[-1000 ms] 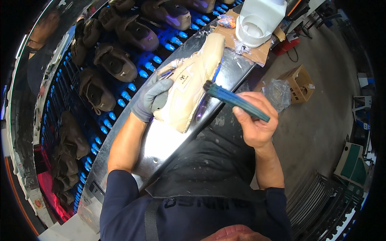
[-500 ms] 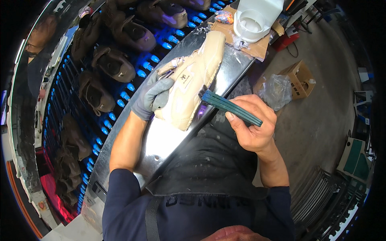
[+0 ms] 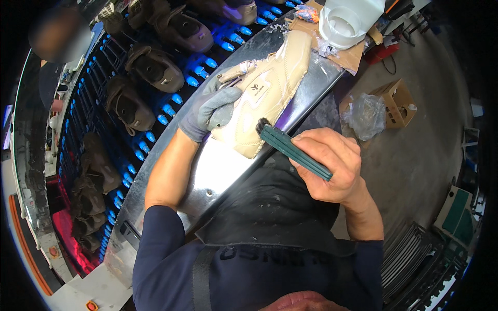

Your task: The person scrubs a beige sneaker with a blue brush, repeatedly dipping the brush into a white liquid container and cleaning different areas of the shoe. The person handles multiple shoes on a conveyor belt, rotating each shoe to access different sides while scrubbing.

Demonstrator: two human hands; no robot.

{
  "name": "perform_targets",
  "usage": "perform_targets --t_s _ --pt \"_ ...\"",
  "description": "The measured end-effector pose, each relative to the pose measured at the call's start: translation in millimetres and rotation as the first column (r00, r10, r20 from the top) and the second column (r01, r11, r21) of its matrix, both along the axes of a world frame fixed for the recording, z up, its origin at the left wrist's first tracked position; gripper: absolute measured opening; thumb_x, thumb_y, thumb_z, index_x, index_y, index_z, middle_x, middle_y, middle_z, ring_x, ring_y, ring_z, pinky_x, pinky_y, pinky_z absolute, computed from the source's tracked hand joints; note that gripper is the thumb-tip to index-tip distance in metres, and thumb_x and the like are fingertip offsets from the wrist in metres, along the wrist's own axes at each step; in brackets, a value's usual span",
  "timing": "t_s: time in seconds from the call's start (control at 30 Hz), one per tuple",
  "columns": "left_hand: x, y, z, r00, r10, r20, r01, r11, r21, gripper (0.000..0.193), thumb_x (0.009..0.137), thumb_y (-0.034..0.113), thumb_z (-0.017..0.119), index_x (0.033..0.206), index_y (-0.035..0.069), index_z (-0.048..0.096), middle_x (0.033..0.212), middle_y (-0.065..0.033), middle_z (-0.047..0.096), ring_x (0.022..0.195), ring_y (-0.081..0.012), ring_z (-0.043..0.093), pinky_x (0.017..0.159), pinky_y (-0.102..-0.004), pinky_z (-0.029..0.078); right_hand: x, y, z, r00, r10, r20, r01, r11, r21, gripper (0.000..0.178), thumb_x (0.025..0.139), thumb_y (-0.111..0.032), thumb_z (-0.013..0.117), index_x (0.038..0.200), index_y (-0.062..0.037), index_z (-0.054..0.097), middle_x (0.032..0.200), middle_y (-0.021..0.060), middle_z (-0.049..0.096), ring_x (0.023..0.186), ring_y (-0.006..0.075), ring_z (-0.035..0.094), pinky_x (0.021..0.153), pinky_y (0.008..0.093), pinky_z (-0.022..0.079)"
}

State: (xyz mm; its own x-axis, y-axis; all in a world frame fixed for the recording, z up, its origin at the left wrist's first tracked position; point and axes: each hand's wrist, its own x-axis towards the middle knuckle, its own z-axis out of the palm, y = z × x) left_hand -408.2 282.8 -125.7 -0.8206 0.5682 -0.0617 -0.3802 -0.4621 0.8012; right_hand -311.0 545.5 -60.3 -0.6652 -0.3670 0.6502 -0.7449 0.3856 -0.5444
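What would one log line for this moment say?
left hand: gloved, grips beige shoe | right hand: holds green brush, bristles at shoe's side

The beige leather-look sports shoe (image 3: 262,96) has a smooth, matt upper. A grey knitted cloth glove covers the left hand (image 3: 210,109). The tabletop (image 3: 218,171) is bare sheet metal, glossy and glaring. At two o'clock, a brown cardboard box (image 3: 397,101) holds crinkled clear plastic.
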Motion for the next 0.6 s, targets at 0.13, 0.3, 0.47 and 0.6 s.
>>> perform_targets --t_s 0.13,0.3,0.47,0.6 --pt "-3 0 1 0.999 -0.009 -0.031 0.007 0.999 -0.051 0.07 0.096 0.017 0.07 0.157 0.0 0.042 0.154 -0.0213 0.053 0.14 -0.0307 0.056 0.12 -0.0438 0.043 -4 3 5 0.999 0.037 -0.017 -0.036 0.997 0.068 0.034 0.066 0.005 0.076 0.099 0.004 0.072 0.09 0.0145 0.071 0.072 0.0268 0.072 0.059 0.0325 0.057" --pt "-3 4 -1 0.998 0.01 -0.057 -0.011 1.0 -0.008 0.065 0.096 0.014 0.068 0.154 -0.003 0.045 0.151 -0.021 0.055 0.138 -0.0294 0.058 0.119 -0.0428 0.044 -6 8 9 0.996 0.092 0.019 -0.094 0.987 0.132 0.036 0.063 0.0 0.069 0.099 0.0013 0.072 0.094 0.0099 0.068 0.078 0.024 0.07 0.058 0.0329 0.054" --pt "-4 7 -5 0.997 0.039 -0.068 -0.042 0.998 -0.037 0.062 0.098 0.013 0.064 0.154 -0.005 0.045 0.151 -0.021 0.056 0.139 -0.0295 0.057 0.12 -0.0429 0.042 -7 11 17 0.99 0.136 0.019 -0.137 0.967 0.215 0.032 0.065 -0.002 0.07 0.097 -0.0003 0.071 0.092 0.0067 0.066 0.076 0.0217 0.067 0.053 0.0315 0.049" --pt "-2 4 -4 0.997 0.035 -0.073 -0.036 0.999 -0.013 0.06 0.099 0.01 0.061 0.155 -0.004 0.044 0.152 -0.021 0.055 0.139 -0.0296 0.057 0.12 -0.0433 0.042 -7 15 25 0.977 0.2 0.075 -0.214 0.929 0.302 0.032 0.066 -0.003 0.071 0.098 -0.0011 0.072 0.096 0.0062 0.069 0.08 0.0214 0.069 0.052 0.0327 0.048"
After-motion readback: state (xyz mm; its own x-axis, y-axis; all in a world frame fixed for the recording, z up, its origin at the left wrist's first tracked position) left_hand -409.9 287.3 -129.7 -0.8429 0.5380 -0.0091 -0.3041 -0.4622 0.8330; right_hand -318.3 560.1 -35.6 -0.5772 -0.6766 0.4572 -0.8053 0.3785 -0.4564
